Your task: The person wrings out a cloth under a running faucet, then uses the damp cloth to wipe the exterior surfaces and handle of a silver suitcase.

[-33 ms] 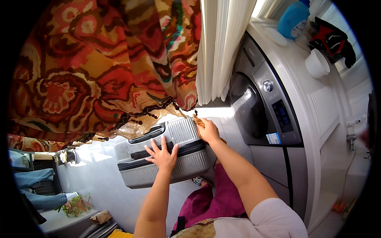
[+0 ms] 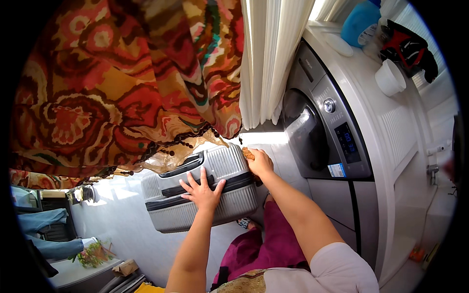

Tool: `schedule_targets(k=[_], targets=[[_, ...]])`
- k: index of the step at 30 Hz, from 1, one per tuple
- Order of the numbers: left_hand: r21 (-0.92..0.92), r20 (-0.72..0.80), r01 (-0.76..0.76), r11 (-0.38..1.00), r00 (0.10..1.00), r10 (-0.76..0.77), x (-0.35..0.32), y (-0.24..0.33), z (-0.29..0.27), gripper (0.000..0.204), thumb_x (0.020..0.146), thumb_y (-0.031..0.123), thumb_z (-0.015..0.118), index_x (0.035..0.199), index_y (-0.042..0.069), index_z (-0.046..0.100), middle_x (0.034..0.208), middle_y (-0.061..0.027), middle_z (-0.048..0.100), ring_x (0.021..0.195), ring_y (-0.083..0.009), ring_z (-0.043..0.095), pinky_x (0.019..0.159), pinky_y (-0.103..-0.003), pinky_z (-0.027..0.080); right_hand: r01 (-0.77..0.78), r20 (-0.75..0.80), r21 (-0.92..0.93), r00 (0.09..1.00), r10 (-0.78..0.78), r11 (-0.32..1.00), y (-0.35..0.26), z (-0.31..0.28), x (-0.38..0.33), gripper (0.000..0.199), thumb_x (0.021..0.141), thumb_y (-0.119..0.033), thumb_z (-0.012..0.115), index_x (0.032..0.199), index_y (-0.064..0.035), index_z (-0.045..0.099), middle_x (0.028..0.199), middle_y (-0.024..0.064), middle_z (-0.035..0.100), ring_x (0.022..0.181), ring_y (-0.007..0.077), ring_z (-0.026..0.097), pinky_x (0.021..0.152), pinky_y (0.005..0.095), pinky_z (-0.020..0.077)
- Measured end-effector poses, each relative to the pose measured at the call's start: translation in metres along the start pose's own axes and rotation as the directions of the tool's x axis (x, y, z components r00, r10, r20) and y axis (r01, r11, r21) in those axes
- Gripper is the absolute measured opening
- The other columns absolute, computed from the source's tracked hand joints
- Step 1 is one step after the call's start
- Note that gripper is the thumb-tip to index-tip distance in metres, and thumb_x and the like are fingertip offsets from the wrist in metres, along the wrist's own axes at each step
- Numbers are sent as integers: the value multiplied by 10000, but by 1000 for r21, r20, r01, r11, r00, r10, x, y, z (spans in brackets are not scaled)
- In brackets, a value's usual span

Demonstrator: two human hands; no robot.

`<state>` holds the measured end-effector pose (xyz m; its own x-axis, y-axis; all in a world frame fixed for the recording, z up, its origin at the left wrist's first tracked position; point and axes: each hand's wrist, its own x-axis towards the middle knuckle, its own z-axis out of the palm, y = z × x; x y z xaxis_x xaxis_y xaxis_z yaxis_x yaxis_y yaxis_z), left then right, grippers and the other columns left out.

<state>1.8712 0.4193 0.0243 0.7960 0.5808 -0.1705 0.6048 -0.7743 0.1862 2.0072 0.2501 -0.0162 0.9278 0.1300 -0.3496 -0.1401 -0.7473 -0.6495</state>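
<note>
A silver ribbed suitcase point(image 2: 227, 200) with black trim and handles stands on the floor in front of me. My left hand point(image 2: 202, 191) lies on its upper face with the fingers spread, beside the black side handle. At the suitcase's right end, my right hand point(image 2: 260, 162) is closed around a crumpled orange-brown cloth point(image 2: 248, 154), pressed against that end. Part of the cloth is hidden behind the hand. A translucent plastic sheet point(image 2: 171, 161) hangs by the suitcase's far edge, under the patterned curtain.
A red and brown patterned curtain point(image 2: 132, 88) hangs ahead, with a white curtain point(image 2: 266, 63) beside it. To the right is a grey washing machine point(image 2: 317, 127) below a white counter point(image 2: 366, 83). At lower left, someone in jeans point(image 2: 53, 246) is near flowers point(image 2: 90, 256).
My right hand and the cloth have shifted slightly right and downward along the suitcase's end. The patterned curtain has swayed a little to the left. My left hand stays on the suitcase.
</note>
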Motion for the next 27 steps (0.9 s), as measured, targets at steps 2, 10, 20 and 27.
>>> schedule_targets(k=[2, 10, 20, 27], targets=[[-26, -33, -31, 999, 999, 30, -1, -4, 8, 875, 691, 664, 725, 1436, 306, 438, 1552, -217, 158, 1417, -524, -7, 968, -822, 114, 193, -103, 17, 976, -190, 981, 5, 4, -5, 427, 831, -248, 676, 1250, -185, 622, 1026, 140, 601, 940, 352, 625, 789, 439, 513], [-15, -59, -162, 987, 985, 161, -8, -17, 6, 832, 662, 585, 789, 1379, 266, 513, 1536, -240, 212, 1394, -545, 74, 923, -831, 167, 816, 164, -285, 558, -814, 503, -60, 14, -34, 426, 782, -509, 693, 1053, -180, 695, 937, 100, 560, 765, 267, 631, 580, 385, 521], [-15, -12, -135, 991, 991, 134, -7, -12, -1, 856, 678, 613, 752, 1417, 303, 453, 1556, -212, 162, 1408, -524, 69, 959, -815, 167, 702, 49, -422, 650, -758, 574, -61, 36, -48, 143, 751, -260, 724, 812, -161, 643, 881, 61, 519, 825, 237, 576, 687, 403, 435], [-65, -66, -165, 984, 985, 161, -9, 0, -7, 841, 684, 638, 736, 1410, 306, 471, 1543, -216, 196, 1408, -516, 93, 968, -815, 146, 543, -242, -430, 700, -672, 721, -88, 32, 0, 87, 785, -187, 625, 747, -114, 652, 866, 94, 567, 839, 268, 616, 758, 424, 439]])
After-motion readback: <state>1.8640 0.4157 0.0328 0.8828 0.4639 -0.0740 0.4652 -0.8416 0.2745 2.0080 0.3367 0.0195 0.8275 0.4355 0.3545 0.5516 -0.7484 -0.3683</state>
